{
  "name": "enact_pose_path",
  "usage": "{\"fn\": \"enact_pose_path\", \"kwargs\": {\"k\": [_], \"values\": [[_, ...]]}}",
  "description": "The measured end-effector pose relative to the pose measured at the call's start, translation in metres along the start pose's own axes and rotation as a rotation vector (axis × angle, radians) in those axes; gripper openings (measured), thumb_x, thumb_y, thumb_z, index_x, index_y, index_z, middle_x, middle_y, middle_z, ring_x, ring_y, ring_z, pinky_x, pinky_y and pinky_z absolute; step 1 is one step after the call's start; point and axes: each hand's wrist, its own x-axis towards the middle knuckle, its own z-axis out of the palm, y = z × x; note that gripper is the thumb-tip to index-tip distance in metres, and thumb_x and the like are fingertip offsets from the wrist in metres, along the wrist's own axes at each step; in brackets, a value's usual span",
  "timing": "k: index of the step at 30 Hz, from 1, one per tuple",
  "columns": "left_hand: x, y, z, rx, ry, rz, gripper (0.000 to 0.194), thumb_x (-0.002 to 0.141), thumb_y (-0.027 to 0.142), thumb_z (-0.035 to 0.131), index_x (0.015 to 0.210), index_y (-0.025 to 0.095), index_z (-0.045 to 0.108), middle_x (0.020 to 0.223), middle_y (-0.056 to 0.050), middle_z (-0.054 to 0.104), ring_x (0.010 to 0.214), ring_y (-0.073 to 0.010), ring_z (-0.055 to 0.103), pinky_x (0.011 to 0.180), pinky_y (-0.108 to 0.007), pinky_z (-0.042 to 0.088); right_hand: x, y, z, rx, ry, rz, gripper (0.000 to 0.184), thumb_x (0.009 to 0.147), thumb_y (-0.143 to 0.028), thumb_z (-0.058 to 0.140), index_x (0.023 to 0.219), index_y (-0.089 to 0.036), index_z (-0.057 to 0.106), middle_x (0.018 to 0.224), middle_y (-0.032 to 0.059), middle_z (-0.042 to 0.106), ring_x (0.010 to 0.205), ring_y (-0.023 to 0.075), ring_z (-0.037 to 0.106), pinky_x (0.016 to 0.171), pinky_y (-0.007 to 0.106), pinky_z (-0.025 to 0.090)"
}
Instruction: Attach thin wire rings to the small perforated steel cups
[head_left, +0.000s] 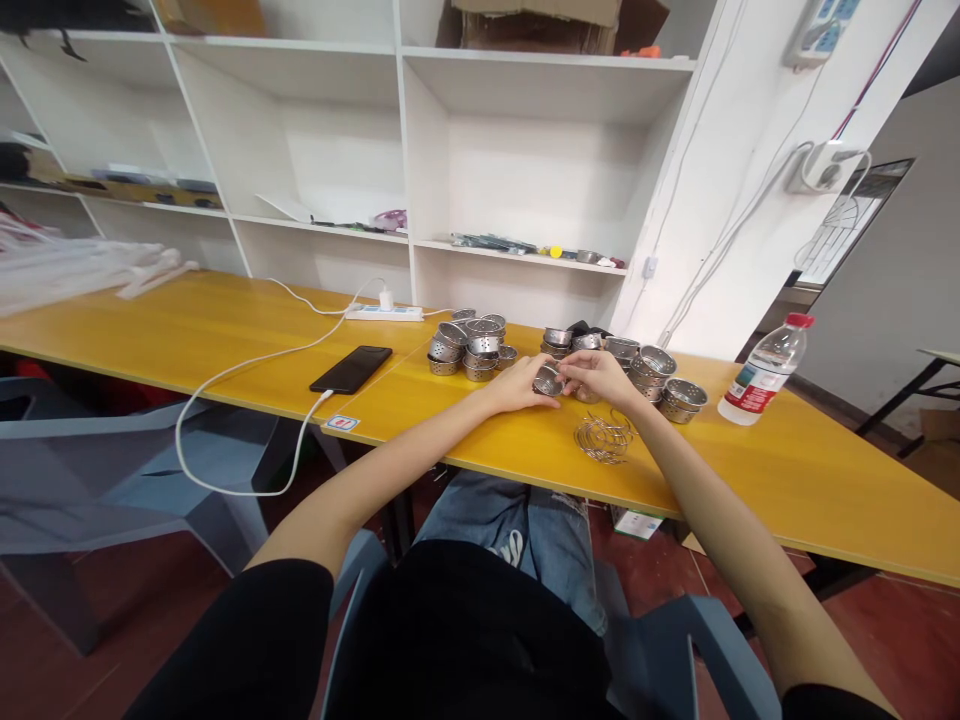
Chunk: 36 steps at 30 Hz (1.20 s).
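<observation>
My left hand (523,384) is wrapped round a small round metal cup (548,379), tilted so that its opening faces me. At the cup's right rim, the fingers of my right hand (596,375) are pinched together; what lies between them is too small to make out. Just below my right hand, a loose heap of thin bent wires (602,437) lies on the yellow table (495,440). Perforated metal cups (481,345) are stacked to the left of my hands. More such cups (681,398) stand to the right, some partly hidden behind my right hand.
A black phone (352,370) with a white charging cable (247,372) lies at left. Behind it sits a power strip (385,313). A water bottle (765,370) with a red cap stands at right. White shelves (517,150) rise behind the table.
</observation>
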Motion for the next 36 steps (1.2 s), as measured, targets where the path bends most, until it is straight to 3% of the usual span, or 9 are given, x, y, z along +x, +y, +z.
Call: {"fn": "enact_pose_path", "kwargs": {"k": [5,11,17,24,36], "values": [[0.003,0.0,0.001,-0.033,0.013,0.101,0.079,0.081,0.046,0.092,0.147,0.024,0.053,0.151,-0.016,0.066,0.142,-0.0371,0.064,0.123,-0.052,0.051,0.001,-0.001,-0.003,0.125,0.037,-0.021,0.034,0.08,-0.036,0.101,0.091,-0.016,0.076,0.091,0.0125,0.084,0.074,0.0189,0.08,0.06,0.023,0.063],[0.002,0.001,-0.002,-0.064,0.019,0.102,0.09,0.077,0.042,0.093,0.152,0.026,0.048,0.154,-0.016,0.065,0.142,-0.0381,0.065,0.121,-0.052,0.053,0.007,0.003,-0.007,0.115,0.112,-0.116,0.042,0.074,-0.044,0.106,0.09,-0.015,0.079,0.091,0.0134,0.083,0.081,0.0235,0.082,0.071,0.032,0.071],[-0.001,0.002,0.0,-0.098,0.013,0.087,0.089,0.085,0.056,0.089,0.156,0.024,0.045,0.152,-0.018,0.066,0.142,-0.0368,0.066,0.122,-0.053,0.052,0.007,0.006,-0.005,0.056,0.122,-0.124,0.047,0.068,-0.051,0.105,0.091,-0.017,0.083,0.078,0.0085,0.08,0.079,0.0248,0.08,0.08,0.038,0.072],[-0.001,0.004,-0.001,-0.045,0.011,0.074,0.096,0.08,0.049,0.094,0.159,0.026,0.044,0.154,-0.018,0.064,0.146,-0.038,0.062,0.124,-0.055,0.051,0.007,0.005,-0.003,0.001,0.114,-0.131,0.05,0.064,-0.057,0.103,0.087,-0.017,0.083,0.074,0.0068,0.077,0.076,0.0244,0.076,0.082,0.041,0.07],[-0.003,0.008,-0.002,-0.016,0.003,0.039,0.093,0.084,0.056,0.09,0.158,0.025,0.045,0.148,-0.017,0.067,0.138,-0.0374,0.066,0.119,-0.053,0.054,0.009,0.011,-0.002,-0.037,0.057,-0.155,0.053,0.063,-0.061,0.099,0.09,-0.017,0.084,0.073,0.0047,0.077,0.072,0.0215,0.072,0.081,0.039,0.068]]}}
